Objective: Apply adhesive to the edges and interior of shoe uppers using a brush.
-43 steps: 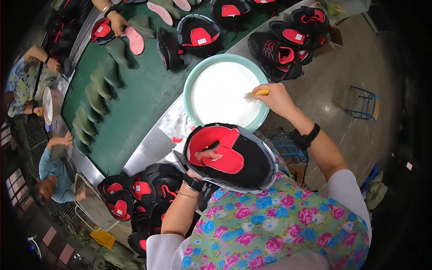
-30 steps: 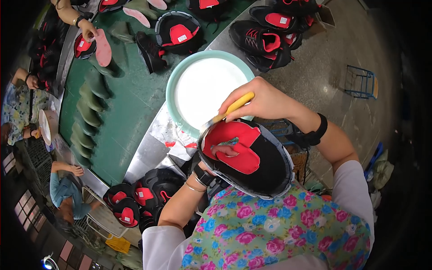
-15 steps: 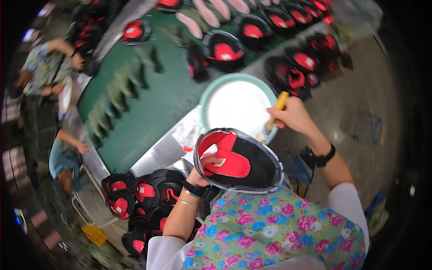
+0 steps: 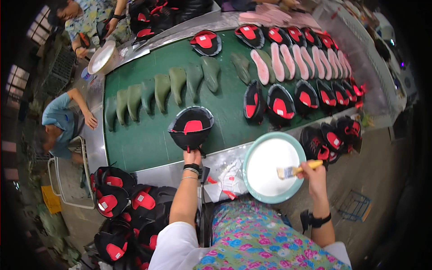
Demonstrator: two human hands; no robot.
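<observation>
My left hand [image 4: 192,157] is closed on the heel end of a black shoe upper [image 4: 180,137] with a red inner lining. The upper is held over the near part of the green tabletop [image 4: 148,146], its open side facing up; whether it touches the surface I cannot tell. In my right hand [image 4: 315,177] is a paintbrush [image 4: 291,172] with a yellow handle, gripped near the right rim of a teal basin [image 4: 247,182]. The basin holds a white liquid [image 4: 270,155], and the brush's bristles are above or at that liquid.
Green foot-shaped shoe lasts [image 4: 162,92] line the table's left half. Pink insoles [image 4: 261,67] and more black uppers [image 4: 281,105] lie at the right. Stacked uppers [image 4: 144,200] are at my lower left. Two people [image 4: 63,114] are across and left, one beside another basin [image 4: 102,58].
My left hand has carried the upper away from my body, out over the green tabletop. The brush has moved from the basin's right edge to over the liquid. The view has shifted too.
</observation>
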